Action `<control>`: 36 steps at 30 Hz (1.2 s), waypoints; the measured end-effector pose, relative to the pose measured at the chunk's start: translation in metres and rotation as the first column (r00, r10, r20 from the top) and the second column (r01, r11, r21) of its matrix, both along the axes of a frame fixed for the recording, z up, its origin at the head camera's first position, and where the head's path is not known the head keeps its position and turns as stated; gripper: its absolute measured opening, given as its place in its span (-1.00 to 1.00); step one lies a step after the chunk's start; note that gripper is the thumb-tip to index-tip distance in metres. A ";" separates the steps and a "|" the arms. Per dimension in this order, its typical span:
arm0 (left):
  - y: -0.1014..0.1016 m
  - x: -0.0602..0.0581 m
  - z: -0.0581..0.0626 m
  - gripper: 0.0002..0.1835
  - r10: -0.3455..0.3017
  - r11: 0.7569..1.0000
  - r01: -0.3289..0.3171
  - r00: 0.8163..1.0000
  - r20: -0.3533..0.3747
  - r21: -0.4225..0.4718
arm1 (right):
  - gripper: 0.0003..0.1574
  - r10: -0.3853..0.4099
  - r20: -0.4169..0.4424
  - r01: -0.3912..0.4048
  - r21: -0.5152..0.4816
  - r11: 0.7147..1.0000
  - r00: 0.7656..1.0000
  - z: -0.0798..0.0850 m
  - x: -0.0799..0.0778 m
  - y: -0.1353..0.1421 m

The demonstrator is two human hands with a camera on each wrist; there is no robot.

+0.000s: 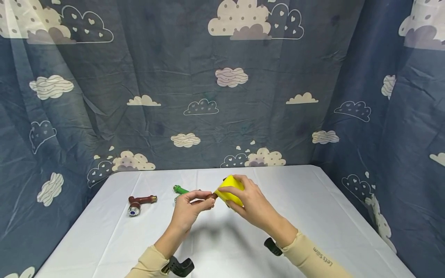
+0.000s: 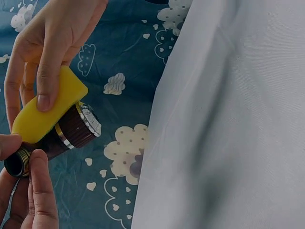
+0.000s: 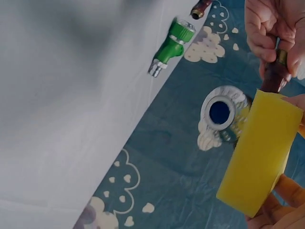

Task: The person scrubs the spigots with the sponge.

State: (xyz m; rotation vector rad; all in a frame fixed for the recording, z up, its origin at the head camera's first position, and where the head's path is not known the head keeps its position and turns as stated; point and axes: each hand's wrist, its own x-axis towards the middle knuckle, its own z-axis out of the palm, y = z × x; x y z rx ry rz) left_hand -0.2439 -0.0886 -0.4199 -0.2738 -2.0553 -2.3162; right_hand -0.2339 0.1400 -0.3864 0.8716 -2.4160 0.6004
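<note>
Between my hands, raised above the table, is a maroon pipe fitting (image 2: 78, 131) with a threaded brass-coloured end and a shiny silver end. My left hand (image 1: 187, 212) pinches its threaded end between thumb and fingers. A yellow sponge (image 1: 231, 189) is in my right hand (image 1: 255, 204), gripped with thumb on one side and fingers on the other. In the left wrist view, the sponge lies along the fitting's body and covers part of it. The fitting's silver ring with a dark blue centre faces the camera in the right wrist view.
A second maroon fitting (image 1: 142, 200) with a silver end lies on the left of the white-covered table (image 1: 114, 239). Behind my left hand lies a green fitting (image 3: 174, 45) with a chrome tip. Dark blue cloud-patterned cloth (image 1: 174, 77) hangs at the back and sides.
</note>
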 end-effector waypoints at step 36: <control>-0.017 0.006 0.002 -0.58 -0.099 0.992 0.096 0.994 0.040 0.080 | -0.48 -0.056 0.080 0.068 -0.147 0.987 0.995 -0.001 -0.018 0.020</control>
